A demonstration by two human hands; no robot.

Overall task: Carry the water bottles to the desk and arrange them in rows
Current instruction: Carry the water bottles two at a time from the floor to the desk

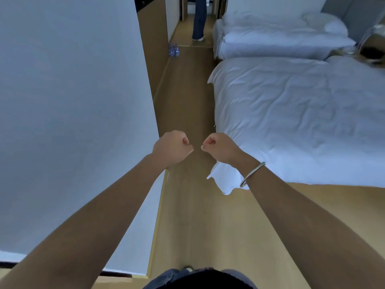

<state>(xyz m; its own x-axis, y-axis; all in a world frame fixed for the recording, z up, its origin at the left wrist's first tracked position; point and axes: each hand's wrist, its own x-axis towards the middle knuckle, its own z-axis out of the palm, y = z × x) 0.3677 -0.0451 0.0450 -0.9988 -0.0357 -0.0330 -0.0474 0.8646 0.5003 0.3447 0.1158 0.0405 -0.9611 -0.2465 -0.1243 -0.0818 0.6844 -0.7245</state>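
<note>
A cluster of water bottles (174, 50) with blue labels stands on the wooden floor far ahead, against the foot of the left wall. Both my arms stretch forward over the floor. My left hand (171, 148) is curled into a loose fist with nothing in it. My right hand (221, 147), a metal bangle on its wrist, is likewise closed and holds nothing. The two fists are a small gap apart, well short of the bottles. No desk is in view.
A white wall (73, 111) fills the left side. Two beds with white bedding, near bed (302, 122) and far bed (281, 38), line the right. A narrow strip of wooden floor (187, 97) runs between them. Another person's legs (199, 21) stand in the far doorway.
</note>
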